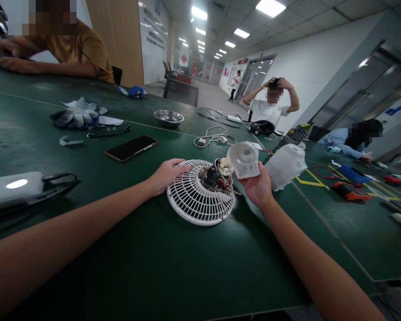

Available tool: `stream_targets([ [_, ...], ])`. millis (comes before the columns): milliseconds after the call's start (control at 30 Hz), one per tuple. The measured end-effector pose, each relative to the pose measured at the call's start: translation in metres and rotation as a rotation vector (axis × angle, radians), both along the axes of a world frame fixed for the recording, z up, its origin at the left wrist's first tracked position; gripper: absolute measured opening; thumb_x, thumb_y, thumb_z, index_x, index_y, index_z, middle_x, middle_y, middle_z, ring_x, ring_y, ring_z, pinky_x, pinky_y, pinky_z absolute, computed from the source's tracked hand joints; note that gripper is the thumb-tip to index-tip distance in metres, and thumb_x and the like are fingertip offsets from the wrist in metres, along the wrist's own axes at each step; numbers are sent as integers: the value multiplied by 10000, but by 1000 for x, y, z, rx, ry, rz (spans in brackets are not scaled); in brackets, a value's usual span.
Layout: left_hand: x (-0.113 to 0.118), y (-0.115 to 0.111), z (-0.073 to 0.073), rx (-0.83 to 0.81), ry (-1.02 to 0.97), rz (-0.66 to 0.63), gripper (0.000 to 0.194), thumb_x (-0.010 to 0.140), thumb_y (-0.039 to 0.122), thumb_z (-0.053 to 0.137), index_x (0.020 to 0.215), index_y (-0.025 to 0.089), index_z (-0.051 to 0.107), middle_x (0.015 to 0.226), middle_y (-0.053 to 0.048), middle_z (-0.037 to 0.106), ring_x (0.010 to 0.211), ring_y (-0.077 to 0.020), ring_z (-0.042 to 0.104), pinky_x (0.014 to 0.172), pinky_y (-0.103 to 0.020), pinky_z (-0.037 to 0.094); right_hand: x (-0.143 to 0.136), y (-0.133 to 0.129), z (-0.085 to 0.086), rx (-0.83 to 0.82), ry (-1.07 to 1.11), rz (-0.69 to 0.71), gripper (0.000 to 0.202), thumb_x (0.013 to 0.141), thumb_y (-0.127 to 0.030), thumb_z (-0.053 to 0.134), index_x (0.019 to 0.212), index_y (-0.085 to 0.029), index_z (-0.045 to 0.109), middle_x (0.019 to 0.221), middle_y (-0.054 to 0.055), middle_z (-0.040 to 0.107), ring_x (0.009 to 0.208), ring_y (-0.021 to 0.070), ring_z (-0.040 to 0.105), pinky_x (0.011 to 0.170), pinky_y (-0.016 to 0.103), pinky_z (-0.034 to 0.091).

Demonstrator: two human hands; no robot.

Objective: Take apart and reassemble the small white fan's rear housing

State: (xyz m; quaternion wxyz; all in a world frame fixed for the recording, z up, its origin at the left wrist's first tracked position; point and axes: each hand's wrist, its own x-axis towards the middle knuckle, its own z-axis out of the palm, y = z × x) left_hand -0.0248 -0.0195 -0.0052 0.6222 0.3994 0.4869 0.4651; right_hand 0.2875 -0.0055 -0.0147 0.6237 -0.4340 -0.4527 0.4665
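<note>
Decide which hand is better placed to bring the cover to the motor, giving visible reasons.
Probably the right hand: it holds the cover, close to the motor. The left hand is at the grille, thumb over its edge, so it seems better placed to steady that.

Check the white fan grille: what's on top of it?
On the grille: a dark motor unit with wires and a cream piece; left hand at its rim. Bars beneath the motor unit are covered, not visible.
</note>
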Motion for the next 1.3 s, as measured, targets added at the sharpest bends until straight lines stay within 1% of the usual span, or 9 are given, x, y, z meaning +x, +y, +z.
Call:
stream_targets([
  [100, 0, -1, 1, 2, 14, -22, 538, 902, 139, 749, 1412, 82, 587, 1090, -159, 774, 765, -195, 763, 634, -282, 620, -21, -21, 9, 204, -81, 7, 508, 898, -633, 603, 1296, -321, 564, 1230, 37, 715, 1048, 254, 714, 801, 410, 637],
  [233, -1, 0, -2, 25, 26, -37, 567, 888, 179, 767, 1417, 94, 582, 1168, -172, 757, 822, -215, 767, 673, -304, 626, -38, -43, 13, 371, -399, 50, 796, 823, -535, 782, 1495, -345, 401, 1129, 54, 703, 963, 265, 711, 848, 458, 637],
  [367, -4, 3, -8, 77, 81, -35, 638, 856, 238, 792, 1446, 128, 574, 1353, -192, 680, 977, -266, 758, 754, -353, 631, -40, -51, 15, 445, -656, 130, 870, 807, -470, 826, 1530, -360, 356, 1181, 64, 672, 995, 278, 696, 900, 522, 630],
  [567, -6, 5, -9, 142, 208, -102, 656, 837, 312, 758, 1454, 185, 574, 1381, -178, 652, 1071, -308, 726, 800, -394, 621, -30, -49, 17, 614, -963, 65, 836, 819, -461, 788, 1544, -374, 381, 1411, 101, 607, 1162, 359, 652, 996, 638, 568],
  [733, -9, 6, -7, 198, 408, -149, 644, 860, 348, 676, 1471, 181, 560, 1301, -181, 689, 987, -314, 731, 797, -437, 604, -25, -46, 15, 554, -903, 130, 810, 863, -501, 730, 1570, -377, 356, 1390, 97, 627, 1116, 347, 678, 957, 620, 592],
  [867, -12, 2, -5, 503, 762, -140, 523, 929, 403, 568, 1414, 215, 626, 1493, -147, 599, 1347, -369, 571, 1110, -552, 449, -24, -45, 18, 479, -910, 195, 866, 853, -491, 760, 1590, -369, 322, 1276, 90, 683, 1026, 327, 704, 912, 600, 615],
  [967, -12, -5, 3, 738, 943, -273, 556, 974, 472, 518, 1484, 254, 563, 1631, -106, 476, 1514, -368, 386, 1213, -619, 272, -22, -44, 20, 450, -935, 206, 934, 808, -485, 817, 1589, -353, 323, 1295, 101, 686, 1056, 347, 704, 923, 615, 610],
  [1067, -10, -13, 14, 878, 949, -447, 663, 966, 577, 535, 1520, 212, 508, 1562, -138, 548, 1429, -363, 475, 1192, -599, 288, -20, -43, 21, 456, -922, 232, 964, 785, -483, 842, 1587, -326, 330, 1296, 106, 696, 1086, 355, 704, 966, 629, 590],
  [1300, 0, -24, 30, 904, 874, -498, 761, 721, 731, 767, 1273, 214, 685, 1237, -132, 687, 1120, -373, 598, 1024, -538, 420, -27, -56, 33, 581, -978, 341, 997, 755, -490, 853, 1590, -327, 334, 1512, 104, 586, 1324, 400, 603, 1118, 646, 492],
])
